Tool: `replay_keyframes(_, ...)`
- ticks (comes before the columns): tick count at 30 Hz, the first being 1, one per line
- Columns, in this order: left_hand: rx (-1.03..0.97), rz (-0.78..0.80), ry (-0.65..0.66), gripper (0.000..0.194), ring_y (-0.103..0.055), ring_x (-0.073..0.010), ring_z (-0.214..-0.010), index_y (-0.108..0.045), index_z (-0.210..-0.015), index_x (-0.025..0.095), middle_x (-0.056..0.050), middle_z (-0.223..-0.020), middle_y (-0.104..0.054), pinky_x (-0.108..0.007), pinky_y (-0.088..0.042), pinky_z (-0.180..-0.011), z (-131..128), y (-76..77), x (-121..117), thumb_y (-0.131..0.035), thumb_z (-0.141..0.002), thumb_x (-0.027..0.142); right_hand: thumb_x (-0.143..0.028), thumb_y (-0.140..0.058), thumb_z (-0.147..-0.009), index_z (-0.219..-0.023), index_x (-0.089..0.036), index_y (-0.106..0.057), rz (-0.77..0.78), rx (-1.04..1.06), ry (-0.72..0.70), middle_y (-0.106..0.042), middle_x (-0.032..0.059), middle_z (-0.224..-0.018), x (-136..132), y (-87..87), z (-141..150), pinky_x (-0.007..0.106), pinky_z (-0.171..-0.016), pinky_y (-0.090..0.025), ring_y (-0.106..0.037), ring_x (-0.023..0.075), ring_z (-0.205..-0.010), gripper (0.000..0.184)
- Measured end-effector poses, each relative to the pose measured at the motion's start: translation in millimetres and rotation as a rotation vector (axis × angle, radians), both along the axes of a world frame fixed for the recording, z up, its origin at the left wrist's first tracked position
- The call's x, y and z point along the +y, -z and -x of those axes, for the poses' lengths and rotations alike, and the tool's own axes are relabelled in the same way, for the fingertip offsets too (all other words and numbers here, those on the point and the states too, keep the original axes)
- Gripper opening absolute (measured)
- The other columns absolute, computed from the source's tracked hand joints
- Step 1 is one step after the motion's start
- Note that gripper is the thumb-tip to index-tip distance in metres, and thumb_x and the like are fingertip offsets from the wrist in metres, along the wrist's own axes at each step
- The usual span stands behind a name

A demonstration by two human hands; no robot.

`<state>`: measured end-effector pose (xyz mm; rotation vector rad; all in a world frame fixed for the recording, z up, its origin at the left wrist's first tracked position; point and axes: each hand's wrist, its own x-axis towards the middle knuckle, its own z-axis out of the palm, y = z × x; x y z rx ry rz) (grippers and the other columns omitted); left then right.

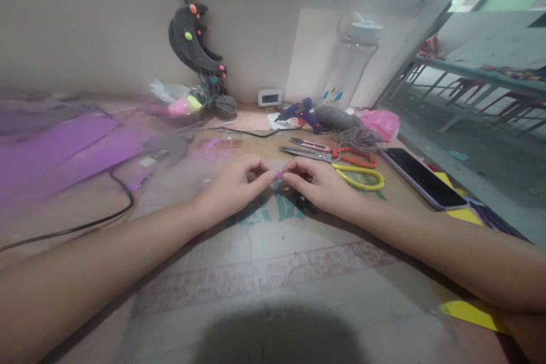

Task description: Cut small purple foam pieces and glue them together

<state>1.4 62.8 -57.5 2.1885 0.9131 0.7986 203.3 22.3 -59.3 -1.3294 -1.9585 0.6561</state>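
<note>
- one purple piece (279, 175), tiny. where from the fingers?

- right between them. left hand (245, 183) at its nine o'clock, right hand (324, 185) at its three. both touch it; neither is nearer.

- grip?

- thumb and forefinger of each hand pinched almost together, piece caught between the two pinches, over the printed cardboard (256, 273).

- long axis?

- too small to tell.

- counts, clock reckoned from the piece?

- one digital clock (270, 98) at twelve. one glue gun (305, 111) toward one. one clear bottle (347, 71) between one and two. one pair of thread snips (315, 145) at two. two scissor handle loops (360, 186), orange and yellow, near the right hand toward three; one pair or two, unsure. one phone (426, 179) farther out at three.

- purple sheets (63, 148)?

- at nine. blurred; no sure count.
</note>
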Motion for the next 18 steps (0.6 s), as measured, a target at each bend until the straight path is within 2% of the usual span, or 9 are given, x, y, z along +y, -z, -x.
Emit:
replay_keyframes(6,0.023,0.014,0.017,0.031,-0.061,-0.0188,-0.078,-0.066,-0.078,0.018,-0.003,-0.079,-0.068,-0.031,-0.045,-0.072,-1.0,-1.8,-0.3,-0.052,-0.093,0.041,-0.033,-0.055,-0.092,-0.082,-0.017,-0.062,0.034,0.03,0.015,-0.062,-0.0001,-0.069,0.6,-0.3,0.0,0.024,-0.059,-0.042,-0.054,0.0134,-0.062,0.021)
replay_keyframes(9,0.047,0.005,0.01,0.027,-0.06,-0.0182,-0.078,-0.069,-0.085,0.02,-0.002,-0.082,-0.068,-0.03,-0.045,-0.071,-1.1,-1.0,-0.8,-0.057,-0.091,0.043,-0.034,-0.055,-0.091,-0.08,-0.017,-0.062,0.029,0.032,0.028,-0.061,-0.0003,-0.068,0.5,-0.5,0.4,0.024,-0.058,-0.041,-0.053,0.0131,-0.06,0.021)
replay_keyframes(12,0.075,-0.032,0.011,0.023,-0.059,-0.0188,-0.081,-0.069,-0.085,0.02,-0.001,-0.083,-0.067,-0.03,-0.045,-0.074,-0.8,0.7,-1.0,-0.061,-0.088,0.041,-0.035,-0.055,-0.091,-0.081,-0.017,-0.062,0.033,0.037,0.022,-0.06,-0.0006,-0.067,-0.2,-0.9,0.3,0.024,-0.057,-0.041,-0.053,0.0129,-0.06,0.021)
replay_keyframes(18,0.082,-0.079,0.021,0.021,-0.059,-0.0189,-0.083,-0.067,-0.083,0.02,-0.001,-0.082,-0.066,-0.032,-0.045,-0.077,0.2,5.7,0.7,-0.059,-0.089,0.037,-0.035,-0.055,-0.091,-0.081,-0.017,-0.063,0.018,0.009,0.019,-0.063,0.0001,-0.069,0.8,0.3,-0.8,0.025,-0.059,-0.041,-0.054,0.0134,-0.062,0.022)
